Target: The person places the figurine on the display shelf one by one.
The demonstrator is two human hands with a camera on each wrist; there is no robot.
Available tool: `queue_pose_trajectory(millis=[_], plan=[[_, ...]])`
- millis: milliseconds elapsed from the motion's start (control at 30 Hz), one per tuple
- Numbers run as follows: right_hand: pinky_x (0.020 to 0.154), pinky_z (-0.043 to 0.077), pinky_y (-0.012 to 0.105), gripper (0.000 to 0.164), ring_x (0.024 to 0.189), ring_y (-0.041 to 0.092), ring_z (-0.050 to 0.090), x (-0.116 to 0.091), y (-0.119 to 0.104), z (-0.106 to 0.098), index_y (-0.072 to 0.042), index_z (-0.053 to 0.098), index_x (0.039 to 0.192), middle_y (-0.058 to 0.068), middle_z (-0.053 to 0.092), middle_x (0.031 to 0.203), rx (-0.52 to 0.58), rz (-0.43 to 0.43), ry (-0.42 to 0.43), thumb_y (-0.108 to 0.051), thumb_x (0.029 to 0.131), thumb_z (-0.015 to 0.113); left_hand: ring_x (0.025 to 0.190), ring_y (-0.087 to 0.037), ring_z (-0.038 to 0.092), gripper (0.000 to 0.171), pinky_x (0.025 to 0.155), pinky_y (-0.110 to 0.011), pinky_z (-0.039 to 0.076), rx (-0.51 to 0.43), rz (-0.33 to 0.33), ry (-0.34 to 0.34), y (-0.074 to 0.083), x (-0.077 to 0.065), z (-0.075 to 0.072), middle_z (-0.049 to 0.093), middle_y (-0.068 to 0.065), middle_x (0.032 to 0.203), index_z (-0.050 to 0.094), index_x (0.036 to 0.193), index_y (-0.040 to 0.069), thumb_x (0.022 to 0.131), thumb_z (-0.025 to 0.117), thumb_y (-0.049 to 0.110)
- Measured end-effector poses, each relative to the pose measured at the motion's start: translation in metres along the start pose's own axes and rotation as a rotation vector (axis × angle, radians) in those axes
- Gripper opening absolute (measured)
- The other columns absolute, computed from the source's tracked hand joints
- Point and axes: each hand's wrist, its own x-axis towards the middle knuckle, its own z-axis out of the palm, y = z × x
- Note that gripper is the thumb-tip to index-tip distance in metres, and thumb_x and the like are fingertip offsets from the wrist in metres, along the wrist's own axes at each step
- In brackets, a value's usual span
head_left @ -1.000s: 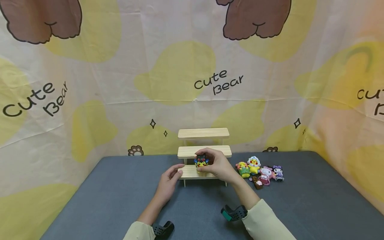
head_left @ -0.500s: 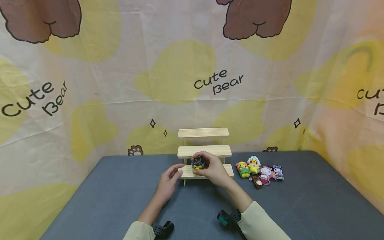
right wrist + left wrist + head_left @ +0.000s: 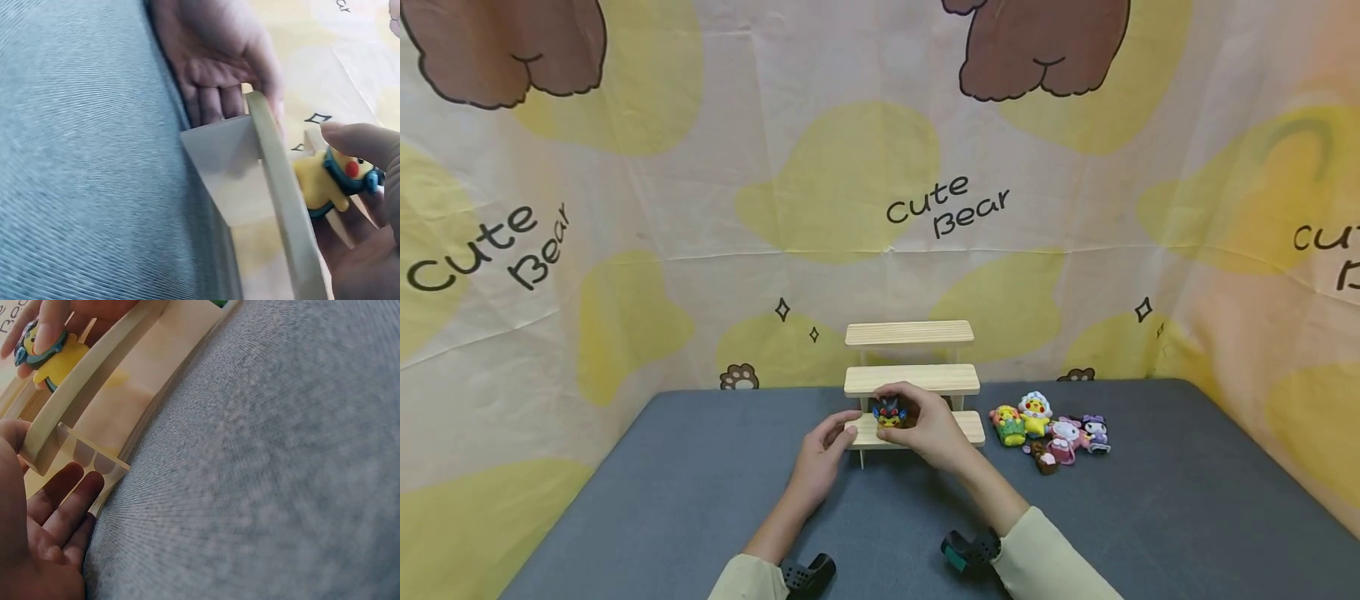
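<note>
A small yellow figurine (image 3: 890, 417) in a dark blue hood is pinched between the thumb and fingers of my right hand (image 3: 936, 429). It is upright at the lowest tier of a pale three-tier wooden display stand (image 3: 951, 427), left of the tier's middle. In the right wrist view the yellow body of the figurine (image 3: 310, 178) meets the shelf's edge, and its base is hidden. My left hand (image 3: 817, 462) holds the left end of that tier; in the left wrist view several fingers (image 3: 78, 500) extend below the shelf beside a clear leg.
To the right of the stand, several small figurines (image 3: 1051, 432) lie grouped on the grey tabletop (image 3: 1180, 500). Behind stands a patterned cloth backdrop (image 3: 820, 183). The stand's middle tier (image 3: 910, 379) and top tier (image 3: 910, 332) rise at the back.
My right hand has moved the figurine a little left and slightly down along the lowest tier. My left hand has stayed at the tier's left end.
</note>
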Motion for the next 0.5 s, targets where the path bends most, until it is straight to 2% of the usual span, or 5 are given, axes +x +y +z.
queue_pose_trajectory(millis=[133, 300, 400, 500], plan=[[0.088, 0.055, 0.026, 0.056, 0.106, 0.023, 0.067, 0.0, -0.003, -0.006, -0.011, 0.062, 0.134, 0.013, 0.067, 0.125, -0.051, -0.007, -0.026, -0.005, 0.082, 0.083, 0.127, -0.024, 0.06, 0.031, 0.094, -0.021, 0.048, 0.001, 0.004, 0.002, 0.0, -0.001, 0.0, 0.065, -0.014, 0.137, 0.066, 0.129, 0.008, 0.103, 0.06, 0.023], [0.092, 0.056, 0.035, 0.054, 0.106, 0.022, 0.069, 0.0, -0.009, -0.015, -0.013, 0.064, 0.131, 0.007, 0.069, 0.122, -0.133, 0.003, -0.049, -0.011, 0.081, 0.085, 0.128, -0.023, 0.059, 0.03, 0.096, -0.023, 0.048, 0.003, -0.01, 0.005, 0.001, -0.001, 0.001, 0.065, -0.012, 0.137, 0.067, 0.129, 0.01, 0.103, 0.059, 0.022], [0.092, 0.058, 0.04, 0.053, 0.108, 0.024, 0.07, -0.001, -0.012, -0.018, -0.013, 0.064, 0.128, 0.007, 0.07, 0.12, -0.16, 0.014, -0.061, -0.009, 0.08, 0.086, 0.128, -0.023, 0.059, 0.03, 0.096, -0.022, 0.047, 0.004, -0.012, 0.004, 0.002, -0.001, 0.001, 0.065, -0.012, 0.136, 0.067, 0.129, 0.009, 0.103, 0.059, 0.021], [0.087, 0.06, 0.039, 0.052, 0.11, 0.027, 0.071, 0.0, -0.013, -0.017, -0.012, 0.064, 0.127, 0.009, 0.07, 0.118, -0.176, 0.014, -0.07, -0.005, 0.079, 0.085, 0.128, -0.024, 0.059, 0.029, 0.096, -0.022, 0.048, 0.001, -0.015, 0.008, 0.002, -0.001, 0.001, 0.066, -0.012, 0.136, 0.067, 0.128, 0.009, 0.103, 0.059, 0.02]])
